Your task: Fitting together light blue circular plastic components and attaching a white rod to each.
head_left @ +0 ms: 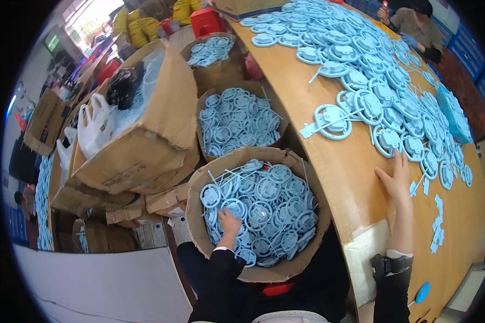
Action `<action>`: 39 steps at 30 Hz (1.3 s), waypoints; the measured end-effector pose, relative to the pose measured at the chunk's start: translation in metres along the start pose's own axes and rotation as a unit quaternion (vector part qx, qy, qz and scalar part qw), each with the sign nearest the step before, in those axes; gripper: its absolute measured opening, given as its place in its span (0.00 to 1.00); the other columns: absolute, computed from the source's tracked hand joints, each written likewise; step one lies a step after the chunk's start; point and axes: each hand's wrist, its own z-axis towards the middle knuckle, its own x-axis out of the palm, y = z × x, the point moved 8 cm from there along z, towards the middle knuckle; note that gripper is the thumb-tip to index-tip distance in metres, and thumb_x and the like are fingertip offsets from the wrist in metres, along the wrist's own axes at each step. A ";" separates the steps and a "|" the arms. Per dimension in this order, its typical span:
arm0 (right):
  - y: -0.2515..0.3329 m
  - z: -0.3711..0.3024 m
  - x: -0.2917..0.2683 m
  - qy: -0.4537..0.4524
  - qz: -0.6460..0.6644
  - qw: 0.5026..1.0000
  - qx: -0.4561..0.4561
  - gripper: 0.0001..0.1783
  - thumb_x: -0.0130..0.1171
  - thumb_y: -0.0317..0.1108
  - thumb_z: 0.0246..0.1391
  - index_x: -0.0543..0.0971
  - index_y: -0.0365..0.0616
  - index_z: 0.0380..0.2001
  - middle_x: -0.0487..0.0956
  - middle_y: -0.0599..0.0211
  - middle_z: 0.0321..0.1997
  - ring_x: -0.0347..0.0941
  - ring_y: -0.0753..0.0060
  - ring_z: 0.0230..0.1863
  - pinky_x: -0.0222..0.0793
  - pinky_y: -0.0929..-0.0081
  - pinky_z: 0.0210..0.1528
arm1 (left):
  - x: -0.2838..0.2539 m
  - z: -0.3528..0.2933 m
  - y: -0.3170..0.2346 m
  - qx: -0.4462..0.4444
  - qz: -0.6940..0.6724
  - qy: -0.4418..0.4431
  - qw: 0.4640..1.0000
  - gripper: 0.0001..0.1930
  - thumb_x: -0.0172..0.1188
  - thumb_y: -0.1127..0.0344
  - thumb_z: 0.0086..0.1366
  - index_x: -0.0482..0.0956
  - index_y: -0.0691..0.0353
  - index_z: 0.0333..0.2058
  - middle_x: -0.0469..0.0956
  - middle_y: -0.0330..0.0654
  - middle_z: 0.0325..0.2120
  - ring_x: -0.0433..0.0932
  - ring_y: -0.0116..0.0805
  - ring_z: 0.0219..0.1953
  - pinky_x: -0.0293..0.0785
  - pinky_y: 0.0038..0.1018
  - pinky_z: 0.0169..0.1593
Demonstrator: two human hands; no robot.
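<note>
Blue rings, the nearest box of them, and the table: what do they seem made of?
Blue rings: probably moulded plastic, smooth, faintly shiny, alike in shape. Box: matt brown cardboard, by its creased, bent walls. Table: wood or wooden-looking board, light brown with soft sheen; I can't tell which.

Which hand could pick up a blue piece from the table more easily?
Probably the right hand: it is beside blue pieces on the table, while the left hand is inside a cardboard box.

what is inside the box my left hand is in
A heap of light-blue ring-shaped parts, your left hand among them. They cover the bottom of the box.
</note>
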 end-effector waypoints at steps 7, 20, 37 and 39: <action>-0.005 0.000 0.003 -0.070 0.059 0.995 -0.038 0.31 0.61 0.36 0.36 0.65 0.38 0.47 0.66 0.52 0.49 0.60 0.51 0.51 0.57 0.62 0.53 | 0.024 0.057 0.060 -0.016 -0.192 -0.005 0.981 0.57 0.72 0.51 0.29 0.49 0.76 0.54 0.55 0.62 0.52 0.54 0.52 0.56 0.48 0.35 0.59; -0.070 -0.020 -0.083 0.050 -0.050 0.956 0.286 0.32 0.63 0.44 0.37 0.67 0.39 0.45 0.60 0.48 0.53 0.53 0.47 0.57 0.53 0.48 0.53 | 0.041 -0.032 0.001 -0.259 -0.329 0.132 0.899 0.36 0.58 0.76 0.45 0.54 0.62 0.54 0.62 0.50 0.49 0.68 0.44 0.46 0.74 0.36 0.32; -0.120 -0.015 -0.049 -0.006 -0.014 0.951 0.308 0.13 0.52 0.31 0.42 0.76 0.38 0.33 0.69 0.56 0.43 0.64 0.58 0.47 0.62 0.66 0.47 | -0.056 -0.140 -0.048 -0.156 -0.792 0.278 0.520 0.18 0.47 0.70 0.52 0.67 0.67 0.44 0.69 0.50 0.42 0.67 0.44 0.46 0.62 0.37 0.51; -0.123 -0.017 -0.051 -0.022 0.001 0.950 0.311 0.14 0.57 0.33 0.38 0.76 0.38 0.32 0.70 0.54 0.43 0.66 0.56 0.46 0.64 0.66 0.45 | -0.056 -0.140 -0.035 -0.173 -0.770 0.275 0.549 0.17 0.48 0.70 0.51 0.68 0.66 0.42 0.71 0.48 0.41 0.68 0.42 0.44 0.64 0.35 0.48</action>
